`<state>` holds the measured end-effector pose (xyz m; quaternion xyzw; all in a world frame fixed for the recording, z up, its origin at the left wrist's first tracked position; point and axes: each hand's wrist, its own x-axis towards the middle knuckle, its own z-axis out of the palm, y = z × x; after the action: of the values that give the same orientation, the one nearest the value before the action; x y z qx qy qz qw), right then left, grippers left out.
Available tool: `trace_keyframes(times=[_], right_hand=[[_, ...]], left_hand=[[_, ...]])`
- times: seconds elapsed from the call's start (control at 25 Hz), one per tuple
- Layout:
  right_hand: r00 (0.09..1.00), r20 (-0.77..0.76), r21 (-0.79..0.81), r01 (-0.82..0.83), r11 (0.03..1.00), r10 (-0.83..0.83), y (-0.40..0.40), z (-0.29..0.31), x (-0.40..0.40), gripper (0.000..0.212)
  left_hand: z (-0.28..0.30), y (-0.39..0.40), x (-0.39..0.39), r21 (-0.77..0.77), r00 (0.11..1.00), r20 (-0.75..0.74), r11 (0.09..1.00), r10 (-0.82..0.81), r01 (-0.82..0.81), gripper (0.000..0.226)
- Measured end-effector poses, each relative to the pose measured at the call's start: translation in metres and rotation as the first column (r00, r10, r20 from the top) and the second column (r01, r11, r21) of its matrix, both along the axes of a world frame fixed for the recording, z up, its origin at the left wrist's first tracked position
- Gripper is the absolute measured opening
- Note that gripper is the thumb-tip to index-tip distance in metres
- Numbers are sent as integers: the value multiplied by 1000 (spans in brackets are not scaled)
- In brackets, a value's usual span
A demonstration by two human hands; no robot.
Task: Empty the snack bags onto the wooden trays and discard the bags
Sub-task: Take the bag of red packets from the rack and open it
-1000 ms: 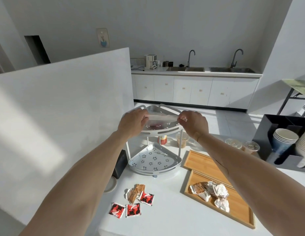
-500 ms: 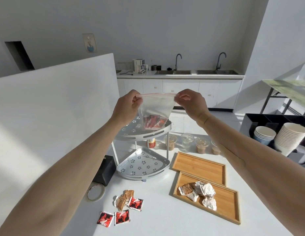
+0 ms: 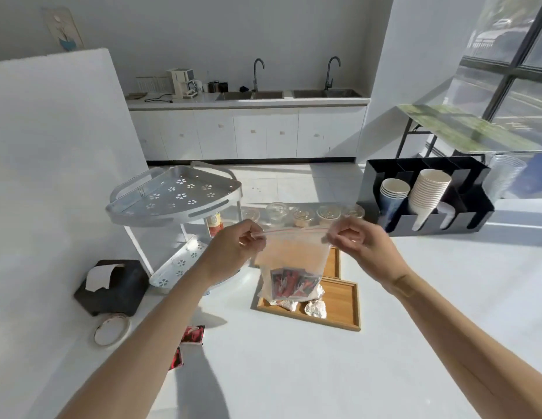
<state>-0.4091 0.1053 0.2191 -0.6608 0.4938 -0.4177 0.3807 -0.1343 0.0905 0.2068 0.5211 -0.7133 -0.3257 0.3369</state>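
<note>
A clear zip snack bag (image 3: 291,255) with red and black packets at its bottom hangs upright above the wooden trays. My left hand (image 3: 236,246) pinches its top left corner and my right hand (image 3: 354,240) pinches the top right corner, stretching the red zip line between them. The near wooden tray (image 3: 339,309) holds several silver-wrapped snacks (image 3: 315,308). The far wooden tray (image 3: 334,261) shows only at its right edge behind the bag. Red packets (image 3: 192,334) lie on the white table near my left forearm.
A white two-tier corner rack (image 3: 176,195) stands at the left. A black tissue box (image 3: 112,285) and a tape roll (image 3: 111,329) sit left of the trays. Lidded plastic cups (image 3: 303,214) line the back. A black cup holder (image 3: 427,195) stands at the right.
Both hands lifted the bag off the rack's top tier and carried it right and down over the wooden trays. The camera turned to the right.
</note>
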Motion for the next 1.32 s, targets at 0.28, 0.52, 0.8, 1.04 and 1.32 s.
trace_keyframes(times=[0.28, 0.52, 0.8, 1.04, 1.32], right_hand=[[991, -88, 200, 112, 973, -96, 76, -103, -62, 4], [974, -198, 244, 159, 957, -112, 114, -158, -77, 6], [917, -396, 100, 87, 991, -40, 114, -170, -65, 10], [752, -601, -391, 22, 920, -273, 120, -187, -41, 8], [796, -585, -229, 21, 973, -155, 126, -179, -29, 22]], left_hand=[[-106, 47, -65, 209, 997, 34, 976, -74, 65, 26], [-152, 69, -92, 267, 997, 69, 964, -41, 21, 20], [-157, 79, -105, 255, 988, 103, 957, 113, -136, 8], [-129, 100, -128, 705, 922, -112, 683, 372, -190, 40], [-123, 104, -135, 737, 918, -173, 665, 357, -120, 15]])
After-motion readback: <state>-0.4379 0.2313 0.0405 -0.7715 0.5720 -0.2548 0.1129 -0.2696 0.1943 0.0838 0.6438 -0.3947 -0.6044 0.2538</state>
